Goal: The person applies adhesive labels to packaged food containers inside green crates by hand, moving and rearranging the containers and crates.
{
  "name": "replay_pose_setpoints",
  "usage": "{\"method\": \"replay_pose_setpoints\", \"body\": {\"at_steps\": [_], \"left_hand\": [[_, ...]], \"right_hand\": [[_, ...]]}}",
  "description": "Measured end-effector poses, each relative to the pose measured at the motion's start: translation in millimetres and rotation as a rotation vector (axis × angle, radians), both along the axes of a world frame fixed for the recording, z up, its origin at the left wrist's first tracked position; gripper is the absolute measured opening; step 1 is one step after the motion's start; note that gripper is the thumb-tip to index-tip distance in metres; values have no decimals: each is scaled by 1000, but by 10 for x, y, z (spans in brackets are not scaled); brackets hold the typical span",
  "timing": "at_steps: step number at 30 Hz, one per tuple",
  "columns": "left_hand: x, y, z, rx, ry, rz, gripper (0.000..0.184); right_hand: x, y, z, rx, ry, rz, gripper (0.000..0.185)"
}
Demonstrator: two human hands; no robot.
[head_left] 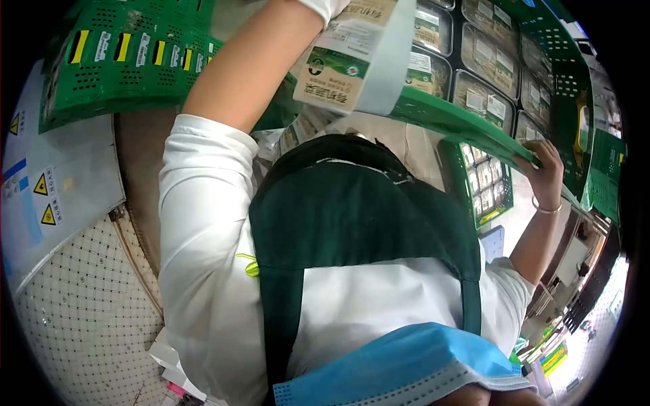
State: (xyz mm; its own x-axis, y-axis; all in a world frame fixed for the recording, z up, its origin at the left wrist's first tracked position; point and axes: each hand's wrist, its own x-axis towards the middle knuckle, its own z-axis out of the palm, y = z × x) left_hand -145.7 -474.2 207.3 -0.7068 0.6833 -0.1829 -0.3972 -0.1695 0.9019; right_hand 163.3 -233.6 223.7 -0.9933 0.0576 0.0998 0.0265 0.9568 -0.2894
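Observation:
At the top edge, my left hand [328, 7], with white covering at the wrist, is mostly cut off and its fingers do not show. It meets the upper part of a package with a brown and green printed label [336, 76]. A pale, smooth strip [396, 57] runs beside that package. My right hand [544, 169], wearing a thin bracelet, has its fingers wrapped over the rim of a green plastic crate [460, 120]. Inside that crate are several clear, labelled food trays [483, 98].
Green perforated crates [128, 74] with yellow and white tags stand at upper left. Below right of the held crate is another crate with small packs [485, 181]. A grey panel with yellow warning signs [61, 183] is at far left, above dotted flooring [81, 298].

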Motion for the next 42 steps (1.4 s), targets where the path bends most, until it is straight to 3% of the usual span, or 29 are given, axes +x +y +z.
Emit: {"method": "replay_pose_setpoints", "body": {"at_steps": [3, 5, 7, 8, 9, 10, 13, 14, 17, 18, 19, 20, 21, 22, 23, 25, 26, 29, 30, 32, 33, 34, 35, 36, 37, 38, 39, 41, 42], "left_hand": [[9, 2, -126, 110, 42, 58, 17], [-121, 24, -217, -105, 557, 81, 15], [-6, -157, -103, -166, 733, 366, 15], [122, -435, -8, 33, 175, 298, 24], [228, -739, 222, 39, 470, 392, 26], [236, -1043, 236, 95, 495, 479, 32], [660, -2228, 312, 78, 404, 735, 30], [832, -2704, 250, 150, 274, 784, 29], [1459, -4138, 74, 15, 460, 1281, 28], [1744, -4675, 194, -163, 309, 1488, 27], [2024, -5224, 193, -65, 388, 1564, 27], [2336, -5659, 300, -718, 467, 1614, 26], [2647, -6096, 404, -1396, 440, 1620, 26], [3032, -6597, 365, -1290, 677, 1826, 26], [3421, -7106, 319, -1197, 936, 1990, 27], [3919, -7086, 767, -2474, 661, 1578, 31], [4326, -7626, 771, -2143, 747, 1878, 34], [4121, -7777, 996, -992, 601, 2412, 27], [4275, -8227, 737, -969, 812, 2220, 24], [4202, -8687, 271, -1209, 849, 2103, 21], [4027, -8715, 88, -1495, 667, 2155, 20], [3859, -8826, -12, -769, 785, 2053, 15], [3929, -9185, -103, -733, 600, 1846, 27], [3434, -9027, -164, -878, 691, 1863, 29], [2686, -8617, -5, -1397, 892, 1766, 32], [2081, -8359, 131, -1699, 1079, 1618, 36], [1490, -8173, 214, -1751, 1214, 1520, 39], [568, -8044, 134, -1144, 780, 1455, 40], [0, -7883, 121, -821, 587, 1456, 41]], "right_hand": [[-9, -49, -36, 72, 124, 69, 22], [71, 52, -43, 192, 63, 14, 27], [185, 212, -87, 310, 119, -18, 44], [217, 317, -125, 300, 164, -18, 49], [169, 305, -45, 154, 166, -15, 53], [195, 350, -63, 148, 238, -73, 55], [105, 150, 128, 316, 423, -55, 49], [-5, 11, 123, 199, 577, -43, 49], [-465, -725, 165, -33, 965, 114, 47], [-645, -1092, 207, 38, 996, 137, 44], [-830, -1409, 133, -130, 975, 125, 43], [-1098, -1771, -38, -275, 1059, 96, 34], [-1384, -2106, -143, -438, 929, 140, 25], [-1681, -2537, -218, -474, 726, 22, 35], [-1982, -3076, -134, -390, 668, 122, 31], [-2589, -3760, -336, -622, 568, 221, 26], [-2835, -4113, -378, -627, 482, 246, 26], [-3669, -4870, -888, -845, 227, 290, 23], [-3954, -5056, -1165, -871, 204, 278, 24], [-4522, -5382, -1737, -862, 108, 166, 29], [-4759, -5534, -1960, -858, 15, 105, 31], [-4895, -5723, -2042, -852, -10, 19, 31], [-5116, -5872, -2158, -854, -12, 13, 31], [-5418, -5984, -2349, -962, -139, -118, 32], [-5668, -6066, -2556, -1065, -268, -253, 34], [-5883, -6146, -2747, -1071, -267, -257, 34], [-6154, -6245, -2922, -1072, -292, -343, 29], [-6685, -6410, -3228, -1127, -264, -472, 30], [-6909, -6483, -3308, -1177, -211, -531, 41]]}}
